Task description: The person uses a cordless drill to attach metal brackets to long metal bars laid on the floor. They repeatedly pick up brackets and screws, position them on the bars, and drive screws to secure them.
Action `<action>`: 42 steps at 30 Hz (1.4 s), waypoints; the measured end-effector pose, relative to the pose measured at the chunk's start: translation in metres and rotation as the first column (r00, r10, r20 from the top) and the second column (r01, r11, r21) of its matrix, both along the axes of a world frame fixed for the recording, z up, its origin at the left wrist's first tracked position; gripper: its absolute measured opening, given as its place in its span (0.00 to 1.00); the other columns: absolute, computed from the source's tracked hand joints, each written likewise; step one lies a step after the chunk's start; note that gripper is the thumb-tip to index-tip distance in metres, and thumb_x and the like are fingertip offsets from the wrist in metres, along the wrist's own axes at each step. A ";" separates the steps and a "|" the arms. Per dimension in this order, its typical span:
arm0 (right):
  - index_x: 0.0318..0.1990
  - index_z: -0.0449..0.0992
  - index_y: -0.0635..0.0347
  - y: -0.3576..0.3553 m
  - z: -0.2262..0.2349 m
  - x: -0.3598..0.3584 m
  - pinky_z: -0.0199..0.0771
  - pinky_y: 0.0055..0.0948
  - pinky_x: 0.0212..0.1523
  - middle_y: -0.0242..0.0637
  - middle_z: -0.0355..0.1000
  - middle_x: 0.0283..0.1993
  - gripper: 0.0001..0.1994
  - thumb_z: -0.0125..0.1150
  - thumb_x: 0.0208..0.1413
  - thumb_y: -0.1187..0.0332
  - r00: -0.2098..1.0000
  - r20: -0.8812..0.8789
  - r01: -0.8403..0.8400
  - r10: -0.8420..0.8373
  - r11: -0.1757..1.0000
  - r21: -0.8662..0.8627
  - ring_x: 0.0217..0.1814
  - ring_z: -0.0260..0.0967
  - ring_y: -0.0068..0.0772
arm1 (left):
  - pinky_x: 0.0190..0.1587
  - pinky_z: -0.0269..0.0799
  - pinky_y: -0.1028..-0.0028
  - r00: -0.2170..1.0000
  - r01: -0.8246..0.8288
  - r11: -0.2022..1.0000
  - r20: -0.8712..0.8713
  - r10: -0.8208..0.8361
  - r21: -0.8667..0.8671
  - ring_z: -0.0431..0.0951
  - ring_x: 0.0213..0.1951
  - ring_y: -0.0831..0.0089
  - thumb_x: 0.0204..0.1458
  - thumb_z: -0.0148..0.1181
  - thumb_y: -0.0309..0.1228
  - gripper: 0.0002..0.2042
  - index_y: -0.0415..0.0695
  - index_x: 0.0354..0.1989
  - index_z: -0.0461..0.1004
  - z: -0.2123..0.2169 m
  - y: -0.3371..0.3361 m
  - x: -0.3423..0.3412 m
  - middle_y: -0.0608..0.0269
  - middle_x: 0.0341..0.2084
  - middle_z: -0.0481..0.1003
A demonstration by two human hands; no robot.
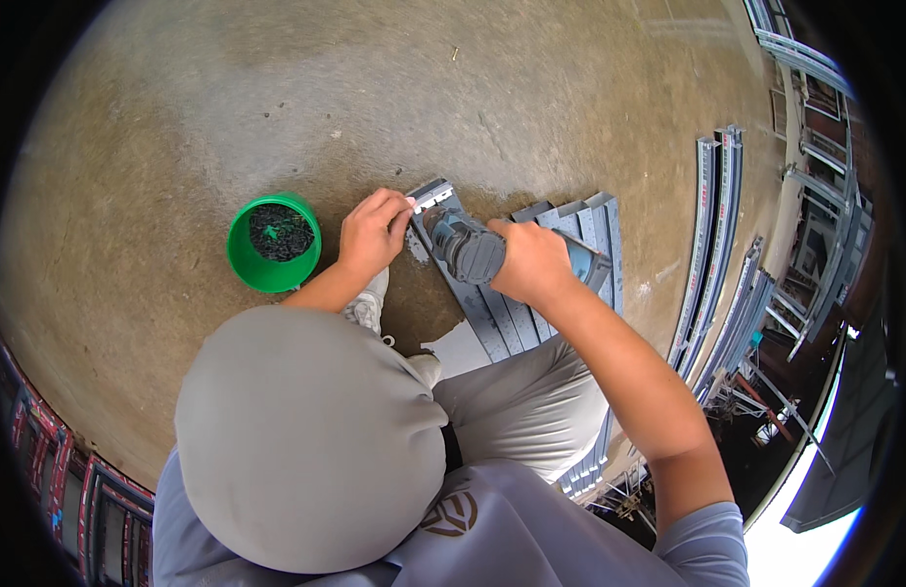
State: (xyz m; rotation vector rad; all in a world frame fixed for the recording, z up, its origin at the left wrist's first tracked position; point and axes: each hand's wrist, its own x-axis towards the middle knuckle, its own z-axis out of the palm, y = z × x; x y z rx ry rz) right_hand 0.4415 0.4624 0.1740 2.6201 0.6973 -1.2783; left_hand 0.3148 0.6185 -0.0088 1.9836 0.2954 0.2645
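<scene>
Your right hand [531,262] grip wrapped tight round a power drill [470,246], left hand [373,233] pinching a small bracket [431,199] on grey metal profiles [531,293], green bucket [273,244] of screws just beside.

A metal fabrication workshop or building site. A bare, stained concrete floor [277,117] holds stacks of long grey metal channel profiles [712,245], more grey metal frames [815,147] along the edge, and a round green plastic bucket of dark screws [273,242].

I note a green bucket [273,243] of dark pieces on the concrete floor [531,88]; long grey rails [709,249] lie toward its right edge.
</scene>
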 end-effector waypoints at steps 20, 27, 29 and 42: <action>0.44 0.81 0.54 0.013 -0.007 0.030 0.80 0.46 0.46 0.47 0.82 0.38 0.14 0.65 0.51 0.61 0.952 -0.078 -0.299 0.295 0.953 -0.053 0.44 0.80 0.52 | 0.38 0.79 0.64 1.000 0.006 1.000 -0.015 -0.007 -0.004 0.82 0.37 0.57 0.54 0.65 0.23 0.04 0.42 0.37 0.79 0.000 -0.002 0.000 0.61 0.37 0.80; 0.43 0.81 0.54 0.012 -0.011 0.031 0.80 0.46 0.46 0.48 0.82 0.39 0.14 0.64 0.51 0.60 0.952 -0.067 -0.302 0.298 0.952 -0.047 0.44 0.80 0.52 | 0.39 0.79 0.65 1.000 0.015 1.000 -0.017 -0.016 -0.011 0.83 0.38 0.56 0.53 0.65 0.22 0.05 0.41 0.38 0.79 -0.001 -0.002 -0.001 0.59 0.38 0.80; 0.43 0.81 0.54 0.011 -0.011 0.032 0.80 0.46 0.46 0.48 0.82 0.39 0.14 0.64 0.51 0.60 0.955 -0.064 -0.292 0.289 0.956 -0.037 0.44 0.80 0.52 | 0.39 0.79 0.67 0.999 0.032 0.999 0.001 -0.032 -0.006 0.83 0.38 0.56 0.53 0.65 0.20 0.07 0.40 0.39 0.78 -0.001 -0.001 -0.001 0.57 0.40 0.81; 0.41 0.81 0.54 0.007 -0.014 0.030 0.80 0.46 0.45 0.47 0.81 0.37 0.13 0.64 0.51 0.59 0.958 -0.030 -0.286 0.286 0.958 -0.012 0.43 0.80 0.52 | 0.39 0.78 0.66 1.000 0.006 1.000 0.021 -0.006 -0.015 0.83 0.38 0.56 0.52 0.65 0.19 0.06 0.40 0.38 0.78 -0.001 -0.002 0.000 0.56 0.37 0.81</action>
